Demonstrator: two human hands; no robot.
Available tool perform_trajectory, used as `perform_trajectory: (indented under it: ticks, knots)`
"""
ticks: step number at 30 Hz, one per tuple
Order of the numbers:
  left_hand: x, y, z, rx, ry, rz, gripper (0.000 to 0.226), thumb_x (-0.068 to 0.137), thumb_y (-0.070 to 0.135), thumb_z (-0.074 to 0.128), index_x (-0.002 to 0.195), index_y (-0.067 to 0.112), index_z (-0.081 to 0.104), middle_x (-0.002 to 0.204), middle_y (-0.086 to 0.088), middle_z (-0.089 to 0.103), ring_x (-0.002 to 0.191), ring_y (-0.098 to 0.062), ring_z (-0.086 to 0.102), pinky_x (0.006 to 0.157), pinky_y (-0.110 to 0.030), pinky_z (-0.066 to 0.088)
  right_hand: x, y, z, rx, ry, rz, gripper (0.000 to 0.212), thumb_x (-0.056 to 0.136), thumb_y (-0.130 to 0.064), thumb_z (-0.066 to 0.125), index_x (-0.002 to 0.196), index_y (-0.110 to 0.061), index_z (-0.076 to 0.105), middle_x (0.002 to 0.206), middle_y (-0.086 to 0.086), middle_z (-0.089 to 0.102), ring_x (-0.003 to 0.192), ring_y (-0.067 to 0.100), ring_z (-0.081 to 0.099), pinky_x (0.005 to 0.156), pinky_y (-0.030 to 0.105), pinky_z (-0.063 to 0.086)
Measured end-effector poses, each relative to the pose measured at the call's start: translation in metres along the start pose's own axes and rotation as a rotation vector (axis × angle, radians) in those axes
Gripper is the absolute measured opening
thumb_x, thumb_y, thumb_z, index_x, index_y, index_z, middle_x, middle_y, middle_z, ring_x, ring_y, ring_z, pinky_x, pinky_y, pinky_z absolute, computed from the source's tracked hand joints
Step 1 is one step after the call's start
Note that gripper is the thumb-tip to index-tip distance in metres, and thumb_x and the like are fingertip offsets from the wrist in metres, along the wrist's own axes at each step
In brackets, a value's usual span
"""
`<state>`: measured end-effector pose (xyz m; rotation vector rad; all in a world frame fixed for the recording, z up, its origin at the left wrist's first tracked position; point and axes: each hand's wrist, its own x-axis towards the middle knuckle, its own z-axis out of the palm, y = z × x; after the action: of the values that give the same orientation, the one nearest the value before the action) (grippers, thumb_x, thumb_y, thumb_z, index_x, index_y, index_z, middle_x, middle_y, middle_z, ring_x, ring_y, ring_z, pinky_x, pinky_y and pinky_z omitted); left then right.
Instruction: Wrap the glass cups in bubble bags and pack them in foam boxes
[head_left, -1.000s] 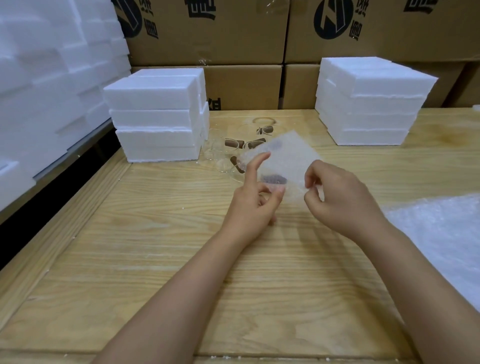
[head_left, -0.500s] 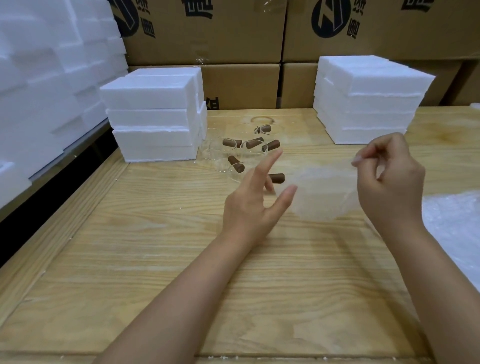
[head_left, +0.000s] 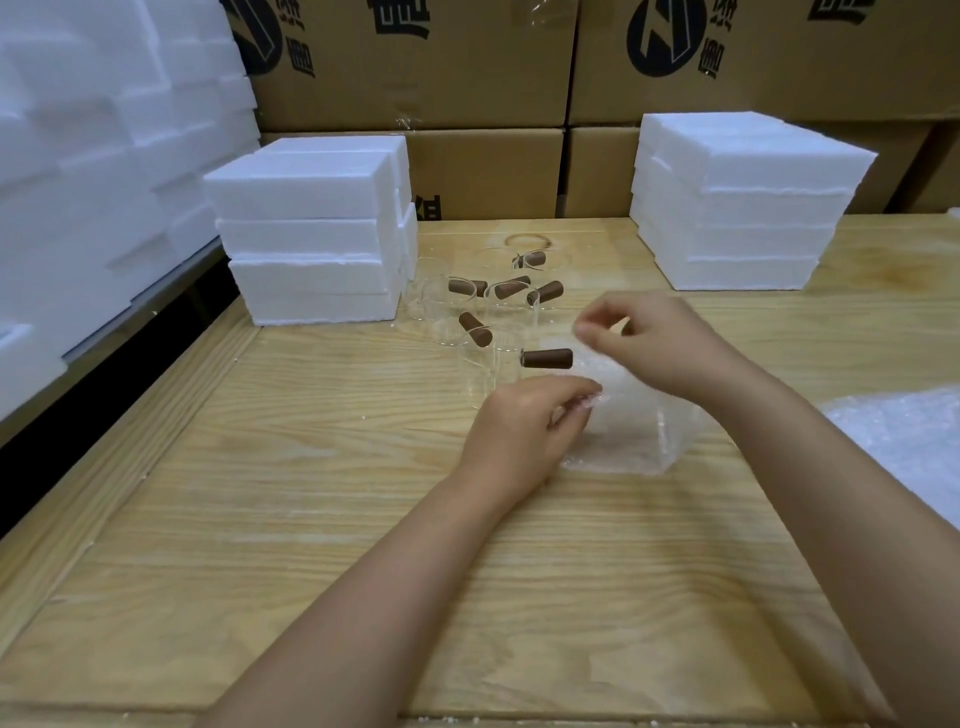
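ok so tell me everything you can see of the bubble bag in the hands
The bubble bag is a small pouch of clear, whitish bubble plastic; the wood grain shows through it. It looks empty and slack, just in front of the glass cups. The left hand pinches its left edge, the right hand seems to pinch the upper edge. Its lower end is down at the wooden table; whether it touches is unclear.

Bright, soft, even light on the wooden table (head_left: 260, 519), w/ only faint shadows under the forearms. Foam wall (head_left: 78, 182) left of table is overexposed, detail washed out. Wide-angle bowing at table's edges; right hand (head_left: 670, 348) over table centre slightly motion-blurred, esp. fingertips.
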<state>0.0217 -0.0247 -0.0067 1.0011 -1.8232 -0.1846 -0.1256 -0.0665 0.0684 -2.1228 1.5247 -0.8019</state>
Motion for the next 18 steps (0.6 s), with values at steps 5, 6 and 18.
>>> perform_trajectory:
  ticks: [5, 6, 18]
  knots:
    - [-0.001, -0.002, 0.000, -0.021, -0.050, -0.055, 0.007, 0.082, 0.007, 0.069, 0.083, 0.004, 0.075, 0.071, -0.006, 0.069, 0.061, 0.003, 0.041, 0.057, -0.016, 0.034, 0.026, 0.000, 0.022, -0.184, -0.307, -0.028, 0.036, 0.086, -0.038, 0.067, 0.119, -0.024, 0.060, 0.108, -0.007, 0.058, 0.078, 0.001, 0.048, 0.065, 0.018, 0.036]
    - [-0.001, -0.002, 0.000, -0.018, -0.059, -0.073, 0.007, 0.083, 0.008, 0.069, 0.082, 0.004, 0.075, 0.071, -0.006, 0.069, 0.060, 0.002, 0.041, 0.057, -0.017, 0.035, 0.028, 0.001, 0.025, -0.182, -0.315, -0.036, 0.035, 0.086, -0.037, 0.067, 0.117, -0.023, 0.061, 0.107, -0.007, 0.059, 0.079, 0.001, 0.049, 0.065, 0.016, 0.036]
    - [0.003, -0.003, -0.006, 0.006, -0.008, -0.222, 0.009, 0.086, 0.012, 0.069, 0.080, 0.009, 0.076, 0.070, 0.000, 0.071, 0.063, -0.001, 0.053, 0.059, -0.012, 0.038, 0.015, 0.005, 0.011, 0.123, -0.086, -0.087, 0.004, 0.090, -0.024, 0.063, 0.090, -0.024, 0.067, 0.082, -0.007, 0.063, 0.078, 0.012, 0.051, 0.077, 0.030, 0.039]
